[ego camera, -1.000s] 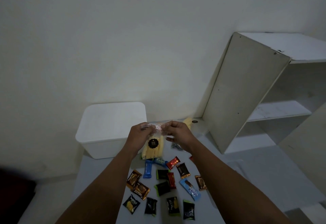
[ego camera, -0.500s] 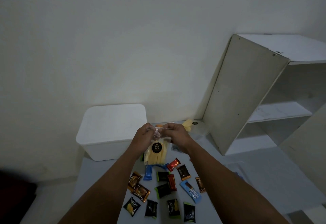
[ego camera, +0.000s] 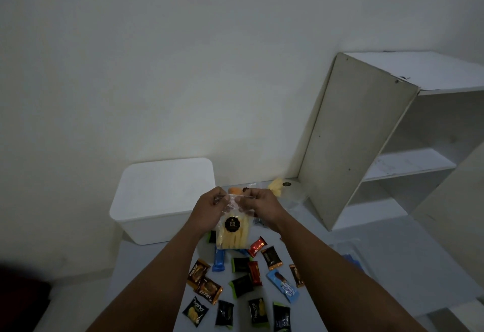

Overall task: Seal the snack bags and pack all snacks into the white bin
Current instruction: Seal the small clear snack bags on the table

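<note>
A clear snack bag point(ego camera: 232, 229) of yellow sticks with a round black label hangs upright over the table. My left hand point(ego camera: 209, 208) pinches the left end of its top strip, and my right hand point(ego camera: 262, 207) pinches the right end close beside it. The white bin point(ego camera: 162, 200), lid on, stands at the table's back left. Several small wrapped snacks point(ego camera: 243, 284) lie scattered on the table below the bag. Behind my hands lie an orange snack bag point(ego camera: 234, 190) and another clear bag of yellow pieces point(ego camera: 277, 186).
A white shelf unit point(ego camera: 366, 135) stands at the right against the wall, its side panel close to the table's back right corner. A blue item point(ego camera: 352, 261) lies at the right edge of the table point(ego camera: 146, 266).
The bag and both hands have dropped slightly in the view, and my hands have drawn closer together along the bag's top strip.
</note>
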A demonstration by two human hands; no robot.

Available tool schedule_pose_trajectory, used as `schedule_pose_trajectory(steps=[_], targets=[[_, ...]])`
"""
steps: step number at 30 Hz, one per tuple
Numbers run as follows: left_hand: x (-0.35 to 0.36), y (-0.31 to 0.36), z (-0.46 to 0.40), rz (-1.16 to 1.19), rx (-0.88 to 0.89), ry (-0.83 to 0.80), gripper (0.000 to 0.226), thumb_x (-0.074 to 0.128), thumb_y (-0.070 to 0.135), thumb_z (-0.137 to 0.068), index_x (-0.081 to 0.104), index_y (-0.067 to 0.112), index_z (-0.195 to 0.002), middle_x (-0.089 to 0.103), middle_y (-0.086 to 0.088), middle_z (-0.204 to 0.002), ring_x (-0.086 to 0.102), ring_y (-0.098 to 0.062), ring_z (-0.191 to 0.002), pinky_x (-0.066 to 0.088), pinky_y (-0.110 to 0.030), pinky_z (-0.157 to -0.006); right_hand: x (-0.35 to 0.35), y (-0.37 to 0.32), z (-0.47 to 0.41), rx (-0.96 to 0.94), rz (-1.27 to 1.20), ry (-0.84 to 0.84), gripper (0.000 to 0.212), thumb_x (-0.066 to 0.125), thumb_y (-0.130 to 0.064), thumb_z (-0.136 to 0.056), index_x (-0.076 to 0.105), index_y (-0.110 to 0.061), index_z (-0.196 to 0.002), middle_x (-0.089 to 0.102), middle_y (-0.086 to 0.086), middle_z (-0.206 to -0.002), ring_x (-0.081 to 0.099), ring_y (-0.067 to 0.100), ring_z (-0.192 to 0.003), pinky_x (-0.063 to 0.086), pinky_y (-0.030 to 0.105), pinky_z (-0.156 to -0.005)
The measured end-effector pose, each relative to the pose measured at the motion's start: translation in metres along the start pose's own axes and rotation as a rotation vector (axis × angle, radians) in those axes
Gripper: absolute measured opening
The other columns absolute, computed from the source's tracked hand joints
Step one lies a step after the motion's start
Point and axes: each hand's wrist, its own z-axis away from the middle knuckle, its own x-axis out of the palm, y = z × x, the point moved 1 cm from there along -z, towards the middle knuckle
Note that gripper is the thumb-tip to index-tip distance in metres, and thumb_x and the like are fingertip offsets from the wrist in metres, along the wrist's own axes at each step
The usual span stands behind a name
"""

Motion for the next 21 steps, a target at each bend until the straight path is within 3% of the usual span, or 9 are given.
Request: schedule_pose_trajectory(steps=[2,5,10,14,17,21], targets=[[-0.002,0.0,0.001,0.026,-0.011,0.007,0.018,0.055,0.017,-0.102,0.063,0.012,-0.086,0.075,-0.011,-0.088,0.071,-0.028,-0.086,0.056,-0.034,-0.076,-0.002,0.003,0.002,0.01,-0.014,0.016,0.027,0.078,-0.02,-0.086,0.073,-0.004,-0.107,0.075,0.002,-0.085,0.07,0.016,-0.078,0.054,0.032,-0.075],[-0.004,-0.001,0.001,0.064,-0.04,0.015,0.019,0.054,0.018,-0.102,0.063,0.013,-0.087,0.076,-0.007,-0.087,0.071,-0.022,-0.084,0.054,-0.032,-0.075,-0.009,0.006,0.004,0.006,0.015,0.034,0.027,0.075,-0.022,-0.088,0.071,0.003,-0.098,0.074,-0.001,-0.084,0.067,0.013,-0.079,0.051,0.032,-0.075],[-0.001,-0.004,0.001,0.092,-0.058,0.012,0.018,0.054,0.02,-0.102,0.063,0.011,-0.089,0.076,-0.008,-0.089,0.071,-0.022,-0.086,0.055,-0.036,-0.08,-0.008,0.007,0.004,-0.01,0.015,0.034,0.012,0.074,-0.022,-0.09,0.07,-0.013,-0.083,0.072,0.001,-0.08,0.065,0.014,-0.078,0.049,0.033,-0.075],[-0.003,-0.006,0.0,0.12,-0.061,0.035,0.018,0.056,0.018,-0.101,0.063,0.009,-0.088,0.076,-0.009,-0.088,0.07,-0.019,-0.08,0.054,-0.032,-0.075,-0.01,0.008,0.006,0.007,-0.027,0.065,0.016,0.072,-0.024,-0.092,0.075,-0.008,-0.095,0.075,0.004,-0.086,0.069,0.016,-0.083,0.051,0.032,-0.075],[-0.004,-0.011,-0.002,0.142,-0.071,0.027,0.018,0.059,0.016,-0.1,0.063,0.003,-0.088,0.076,-0.014,-0.089,0.068,-0.021,-0.079,0.055,-0.04,-0.078,-0.009,0.008,0.007,-0.044,-0.028,0.113,0.022,0.073,-0.018,-0.091,0.073,0.004,-0.093,0.071,0.01,-0.077,0.062,0.016,-0.068,0.048,0.025,-0.064],[-0.007,-0.011,-0.004,0.206,-0.096,-0.001,0.019,0.061,0.017,-0.099,0.064,0.001,-0.089,0.077,-0.014,-0.092,0.067,-0.02,-0.078,0.055,-0.036,-0.077,-0.011,0.007,0.01,-0.025,-0.041,0.103,0.019,0.072,-0.022,-0.092,0.076,-0.004,-0.097,0.074,0.007,-0.081,0.067,0.012,-0.071,0.052,0.023,-0.065]])
